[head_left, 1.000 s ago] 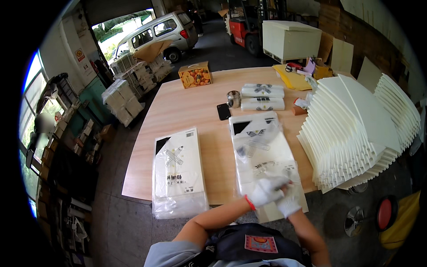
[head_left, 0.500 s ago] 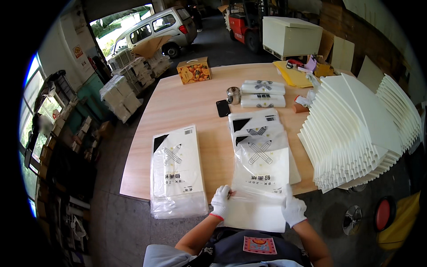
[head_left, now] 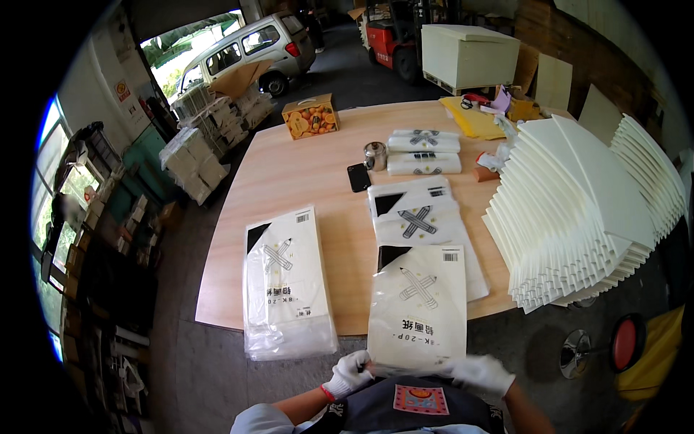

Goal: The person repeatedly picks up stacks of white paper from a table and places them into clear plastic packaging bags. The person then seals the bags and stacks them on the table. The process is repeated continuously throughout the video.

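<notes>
A clear plastic bag (head_left: 418, 307) printed with crossed pencils and a black corner lies in front of me, with white paper sheets inside it. Its near end comes up against my apron. My left hand (head_left: 350, 375), in a white knit glove, is closed on the bag's near left corner. At the near right corner is my gloved right hand (head_left: 486, 375), its fingers smeared by motion. Beyond the filled bag, a pile of similar flat bags (head_left: 463, 253) lies partly beneath it. To the left, a stack of filled bags (head_left: 288, 282) overhangs the table's front edge.
Tall fanned stacks of white sheets (head_left: 571, 217) stand on the right of the wooden table (head_left: 220, 253). Toward the back are a phone (head_left: 358, 178), a metal pot (head_left: 375, 155), bundled bags (head_left: 424, 163), an orange-printed box (head_left: 311, 116) and a yellow envelope (head_left: 473, 119). A stool (head_left: 626, 343) stands at right.
The paper and bag have come nearer to my body, and the print now lies over the sheets. Both hands have moved down toward my apron, the right one turning inward.
</notes>
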